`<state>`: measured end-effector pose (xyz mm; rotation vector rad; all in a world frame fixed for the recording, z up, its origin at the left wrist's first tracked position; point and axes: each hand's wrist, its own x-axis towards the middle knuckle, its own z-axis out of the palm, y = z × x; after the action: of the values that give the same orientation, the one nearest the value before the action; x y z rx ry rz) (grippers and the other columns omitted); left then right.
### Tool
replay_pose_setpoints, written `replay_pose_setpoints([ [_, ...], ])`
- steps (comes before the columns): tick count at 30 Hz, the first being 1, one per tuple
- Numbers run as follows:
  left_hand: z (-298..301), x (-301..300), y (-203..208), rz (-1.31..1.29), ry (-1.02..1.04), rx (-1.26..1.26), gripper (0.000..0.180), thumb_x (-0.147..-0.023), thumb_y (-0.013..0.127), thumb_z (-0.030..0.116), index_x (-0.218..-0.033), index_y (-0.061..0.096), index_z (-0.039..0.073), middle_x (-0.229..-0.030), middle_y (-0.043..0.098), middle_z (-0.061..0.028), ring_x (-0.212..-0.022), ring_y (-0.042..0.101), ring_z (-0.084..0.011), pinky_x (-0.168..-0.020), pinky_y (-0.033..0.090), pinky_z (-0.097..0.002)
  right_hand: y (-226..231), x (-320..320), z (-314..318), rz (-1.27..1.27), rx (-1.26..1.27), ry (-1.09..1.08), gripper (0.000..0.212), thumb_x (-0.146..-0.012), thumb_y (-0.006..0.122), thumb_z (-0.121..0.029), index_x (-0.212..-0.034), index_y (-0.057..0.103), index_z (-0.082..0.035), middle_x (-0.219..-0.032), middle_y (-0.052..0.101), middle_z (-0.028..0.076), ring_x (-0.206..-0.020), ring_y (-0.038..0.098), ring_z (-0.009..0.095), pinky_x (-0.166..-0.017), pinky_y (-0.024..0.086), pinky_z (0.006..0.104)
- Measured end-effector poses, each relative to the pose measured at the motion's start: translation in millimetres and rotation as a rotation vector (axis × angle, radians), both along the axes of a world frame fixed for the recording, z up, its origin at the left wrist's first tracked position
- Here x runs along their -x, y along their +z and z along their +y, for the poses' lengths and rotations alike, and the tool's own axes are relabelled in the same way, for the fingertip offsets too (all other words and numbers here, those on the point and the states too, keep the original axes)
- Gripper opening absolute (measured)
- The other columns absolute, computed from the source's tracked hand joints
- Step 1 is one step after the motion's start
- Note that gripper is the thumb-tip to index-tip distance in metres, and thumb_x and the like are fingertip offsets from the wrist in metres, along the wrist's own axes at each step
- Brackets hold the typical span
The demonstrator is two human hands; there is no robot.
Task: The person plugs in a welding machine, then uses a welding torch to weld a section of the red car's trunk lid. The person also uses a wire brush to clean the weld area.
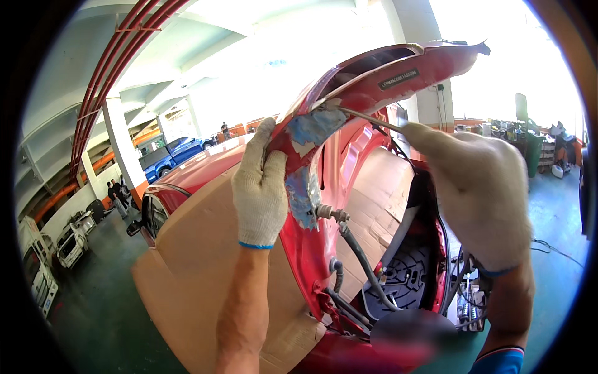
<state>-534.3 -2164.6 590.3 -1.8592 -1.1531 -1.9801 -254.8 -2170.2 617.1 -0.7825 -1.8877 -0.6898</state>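
1. I see a raised red car panel (411, 68) in front of the person, its bare patch (317, 128) streaked blue and grey.
2. The gloved left hand (261, 187) is partly curled, thumb and fingers clasping the panel's edge beside that patch.
3. The gloved right hand (476, 181), slightly blurred, is closed around a slender rod (372, 119); its far end meets the panel at the patch's top.
4. Below, brown cardboard (199, 268) covers part of the red car (212, 161).

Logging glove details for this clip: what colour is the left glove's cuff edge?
The left glove's cuff edge is blue, best seen in the head view.
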Motion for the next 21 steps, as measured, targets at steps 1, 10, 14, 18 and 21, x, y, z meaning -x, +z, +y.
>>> replay_pose_setpoints([
  [1,-3,2,-2,-0.03,-0.006,0.019,0.047,-0.1,0.052,0.002,-0.146,0.05,-0.008,-0.143,0.058,-0.0165,-0.131,0.055,-0.0205,-0.113,0.041,-0.0327,-2,13,4,0.01,0.005,0.027,0.029,-0.091,0.062,-0.005,-0.117,0.075,-0.008,-0.078,0.07,0.019,-0.067,0.072,0.032,-0.062,0.056,0.0422],
  [10,-6,-3,-1,-0.016,0.05,0.017,0.047,-0.099,0.052,0.001,-0.145,0.051,-0.007,-0.144,0.059,-0.0155,-0.131,0.055,-0.0198,-0.113,0.041,-0.0323,3,15,-3,-0.016,0.007,-0.022,0.028,-0.093,0.061,-0.009,-0.117,0.075,-0.012,-0.076,0.07,0.018,-0.065,0.07,0.032,-0.059,0.053,0.0411],
  [14,-3,0,-4,-0.069,-0.013,0.037,0.046,-0.099,0.052,0.0,-0.144,0.052,-0.007,-0.143,0.059,-0.015,-0.13,0.056,-0.0192,-0.112,0.042,-0.0317,-1,10,1,-0.005,0.06,-0.019,0.029,-0.094,0.06,-0.01,-0.119,0.075,-0.013,-0.073,0.068,0.016,-0.064,0.069,0.032,-0.058,0.052,0.0425],
  [18,-2,1,-3,-0.026,0.039,0.014,0.046,-0.099,0.052,0.0,-0.145,0.052,-0.006,-0.143,0.059,-0.0148,-0.128,0.057,-0.0191,-0.111,0.043,-0.0313,-1,16,-1,0.002,0.046,-0.014,0.03,-0.094,0.059,-0.011,-0.119,0.075,-0.015,-0.073,0.067,0.017,-0.063,0.069,0.032,-0.057,0.052,0.0439],
  [21,-1,2,-3,-0.03,0.031,0.021,0.046,-0.099,0.053,0.0,-0.145,0.052,-0.005,-0.144,0.059,-0.015,-0.128,0.057,-0.0189,-0.111,0.043,-0.0314,3,16,0,-0.027,0.042,-0.04,0.03,-0.095,0.059,-0.011,-0.121,0.074,-0.016,-0.072,0.067,0.017,-0.063,0.068,0.032,-0.056,0.051,0.0443],
])
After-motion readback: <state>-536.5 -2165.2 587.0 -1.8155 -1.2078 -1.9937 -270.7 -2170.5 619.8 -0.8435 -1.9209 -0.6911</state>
